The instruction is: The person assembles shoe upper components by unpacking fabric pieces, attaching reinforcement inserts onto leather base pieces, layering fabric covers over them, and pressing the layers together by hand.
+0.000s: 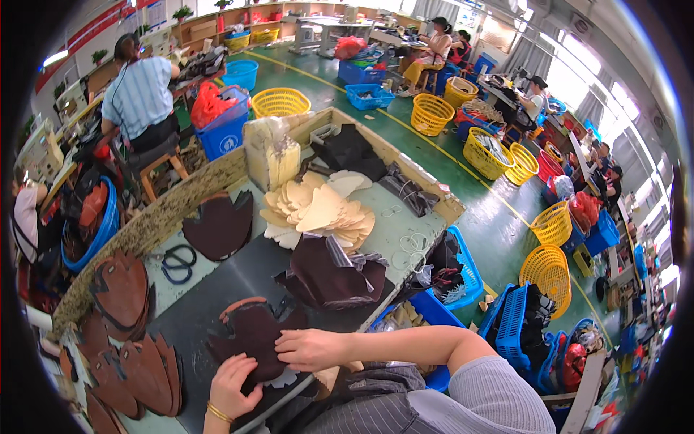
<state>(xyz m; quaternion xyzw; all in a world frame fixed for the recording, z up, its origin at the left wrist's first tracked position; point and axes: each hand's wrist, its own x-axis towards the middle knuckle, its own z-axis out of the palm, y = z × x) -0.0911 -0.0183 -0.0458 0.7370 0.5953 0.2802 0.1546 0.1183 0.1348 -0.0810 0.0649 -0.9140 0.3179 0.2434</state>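
Note:
A dark brown cut leather piece with a notched edge lies on the black mat in front of me. A strip of orange-brown material shows along its far edge. My left hand, with gold bangles at the wrist, has its fingers and thumb closed on the near left edge. On the right edge, my right hand is closed with its fingertips on the leather. Just beyond lies a stack of dark pieces. A pale scalloped edge peeks out beneath the leather near my right hand.
Brown leather pieces are stacked at the left, below dark-handled scissors. Cream shaped pieces pile up farther back. A raised wooden rim borders the table. Blue crates stand off its right side; people work at benches beyond.

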